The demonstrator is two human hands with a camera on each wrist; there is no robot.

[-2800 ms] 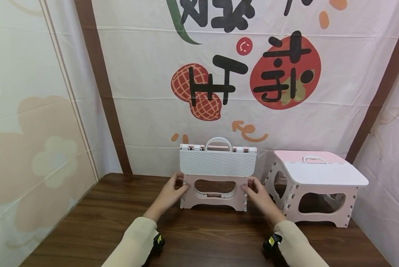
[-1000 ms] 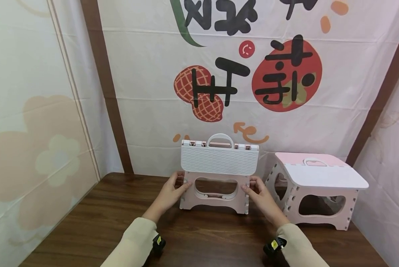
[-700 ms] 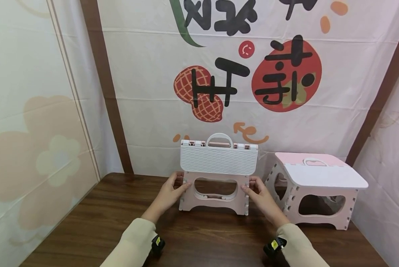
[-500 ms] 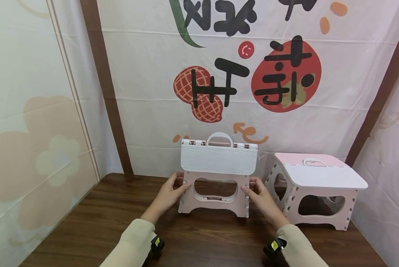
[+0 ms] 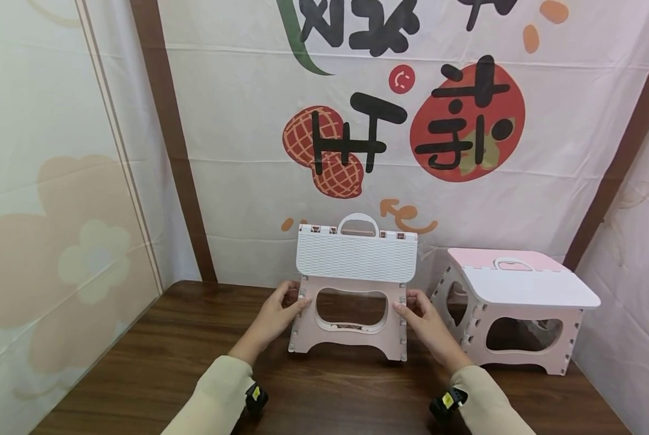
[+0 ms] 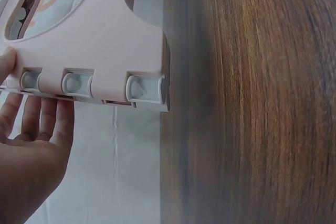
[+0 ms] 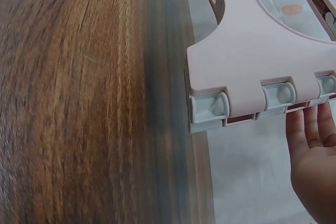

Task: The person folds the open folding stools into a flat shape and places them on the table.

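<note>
A folding step stool (image 5: 357, 258), folded flat, stands near-upright in front of me. Its white ribbed seat half hangs over a pale pink leg panel with an oval opening, and a white carry handle arches on top. My left hand (image 5: 272, 315) grips its left edge, thumb on the front and fingers behind. On the opposite edge my right hand (image 5: 428, 320) holds it the same way. Both wrist views show the stool's lower corner with grey hinge knuckles, close over the table, and the fingers (image 6: 47, 116) along the hinged edge.
To the right stands a second, unfolded step stool (image 5: 527, 287) with a pink and white top, close beside my right forearm. Behind the brown wood table (image 5: 346, 393) hangs a printed white cloth (image 5: 237, 199); more cloth hangs at both sides.
The held stool's lower edge has swung towards me and its top has risen a little in view, so it leans back more. Both hands have kept their grip; the second stool has stayed put.
</note>
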